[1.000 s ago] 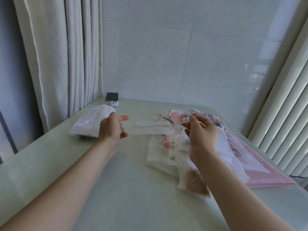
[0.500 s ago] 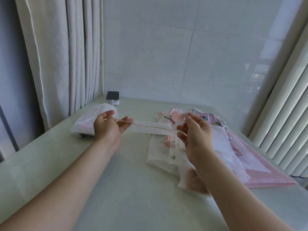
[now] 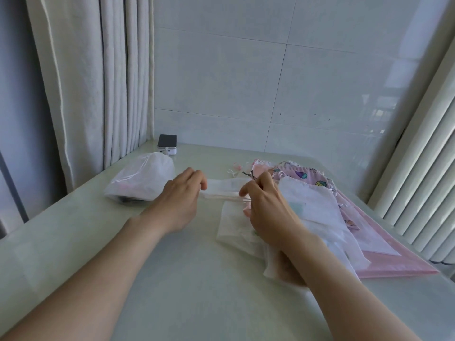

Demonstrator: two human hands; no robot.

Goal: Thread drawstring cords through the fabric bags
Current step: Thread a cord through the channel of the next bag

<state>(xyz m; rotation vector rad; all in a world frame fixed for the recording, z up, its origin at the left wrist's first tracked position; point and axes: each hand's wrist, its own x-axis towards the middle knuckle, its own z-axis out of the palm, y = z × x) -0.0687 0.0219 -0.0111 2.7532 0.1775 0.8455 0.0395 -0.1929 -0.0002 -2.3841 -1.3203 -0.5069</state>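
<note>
A small white fabric bag (image 3: 222,187) is stretched flat between my hands just above the table. My left hand (image 3: 179,200) pinches its left end together with a thin white drawstring cord (image 3: 219,197) that runs along the bag's near edge. My right hand (image 3: 264,205) pinches the bag's right end and the cord there. Under and right of my right hand lies a pile of white fabric bags (image 3: 312,210). A pink printed bag (image 3: 305,174) sits at the back of that pile.
A filled white drawstring bag (image 3: 141,179) lies at the left by the curtain (image 3: 98,77). A small black-topped white box (image 3: 167,144) stands in the back corner. A pink sheet (image 3: 394,263) underlies the pile. Vertical blinds (image 3: 423,183) border the right side.
My hands have come closer together and lower toward the table. The bag between them is now shorter and bunched along the cord.
</note>
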